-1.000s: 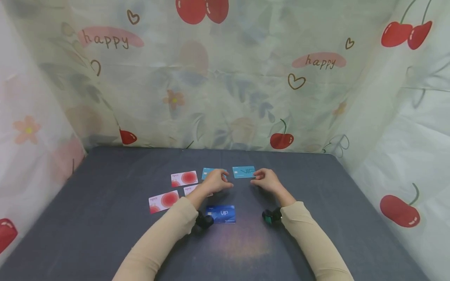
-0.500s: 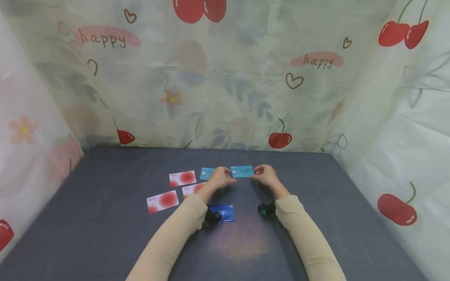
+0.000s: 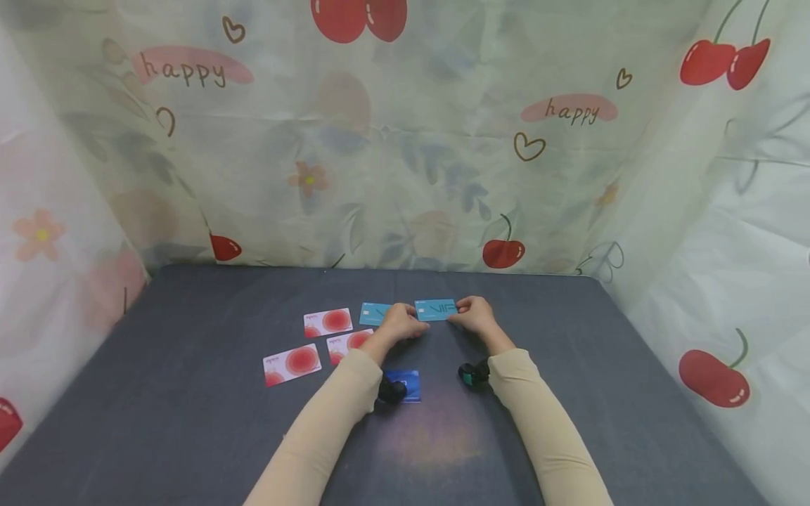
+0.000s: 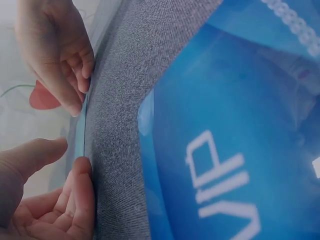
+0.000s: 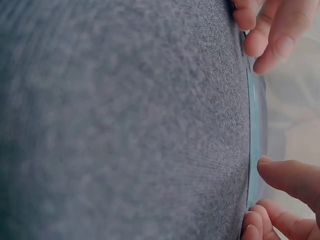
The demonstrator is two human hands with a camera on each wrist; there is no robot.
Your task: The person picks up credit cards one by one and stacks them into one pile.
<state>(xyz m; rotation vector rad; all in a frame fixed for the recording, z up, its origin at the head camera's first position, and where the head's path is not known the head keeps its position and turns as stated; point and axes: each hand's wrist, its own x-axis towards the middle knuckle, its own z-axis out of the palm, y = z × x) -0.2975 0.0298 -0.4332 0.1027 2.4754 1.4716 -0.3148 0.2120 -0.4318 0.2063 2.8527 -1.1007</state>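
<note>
Loosely bent and clutching nothing, the fingers of the left hand (image 3: pixel 400 323) and right hand (image 3: pixel 477 316) flanked the light-blue VIP card (image 3: pixel 435 310), which lay flat on the dark surface (image 3: pixel 550 320), right of another light-blue card (image 3: pixel 372 314) and beyond the deep-blue card (image 3: pixel 413 384).

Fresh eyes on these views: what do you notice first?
Probably the cherry-printed curtain with "happy" lettering, rising behind the table. Next, the left hand and right hand at opposite ends of a light-blue card near the table's far edge. In the left wrist view, a darker blue VIP card looms large on the right.
</note>
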